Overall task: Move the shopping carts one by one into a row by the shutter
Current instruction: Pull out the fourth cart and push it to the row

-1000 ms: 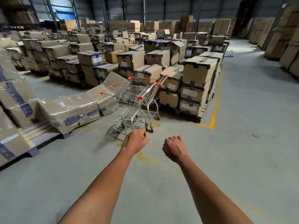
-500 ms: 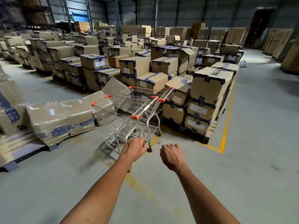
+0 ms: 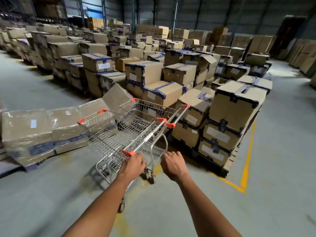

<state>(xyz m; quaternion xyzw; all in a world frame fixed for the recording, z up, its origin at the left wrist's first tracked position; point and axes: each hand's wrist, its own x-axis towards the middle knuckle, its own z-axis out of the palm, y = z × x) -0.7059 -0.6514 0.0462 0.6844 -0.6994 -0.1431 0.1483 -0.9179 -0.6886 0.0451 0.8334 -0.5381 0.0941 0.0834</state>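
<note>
Two wire shopping carts with orange corner caps stand nested at an angle on the grey floor. The near cart has its chrome handle running from lower left to upper right. The second cart is behind it, against the boxes. My left hand is curled right at the handle's near orange end cap; whether it grips is unclear. My right hand hovers loosely curled just right of the near cart's rear frame, holding nothing.
Plastic-wrapped cartons on a pallet lie left of the carts. Stacked cardboard boxes on a pallet stand close on the right, bounded by a yellow floor line. Rows of boxes fill the back. Open floor runs along the right and behind me.
I have come closer to the carts. Both hands have moved forward; my left hand has reached the near end of the cart handle.
</note>
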